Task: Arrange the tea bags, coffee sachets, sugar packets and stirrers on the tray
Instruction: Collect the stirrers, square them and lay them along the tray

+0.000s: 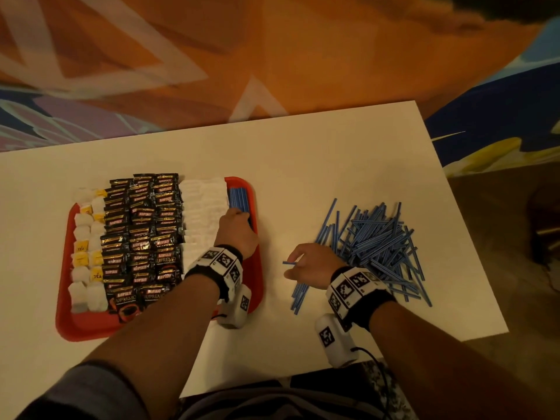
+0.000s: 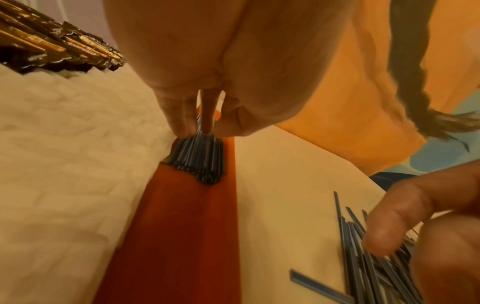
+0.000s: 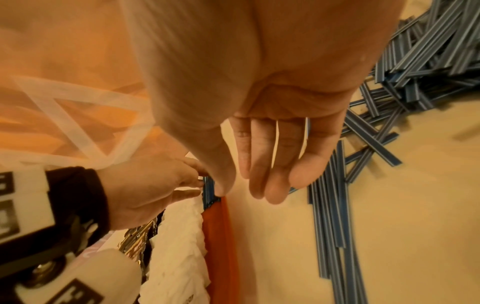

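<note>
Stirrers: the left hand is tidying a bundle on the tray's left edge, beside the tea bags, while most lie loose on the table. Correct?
Not quite. The head view shows the left hand at the stirrer bundle on the tray's right edge, beside the sugar packets. The loose stirrers are on the table.

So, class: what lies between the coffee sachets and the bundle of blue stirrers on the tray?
White sugar packets, in rows, fill the stretch between the coffee sachets and the stirrers on the tray; the head view shows it.
</note>
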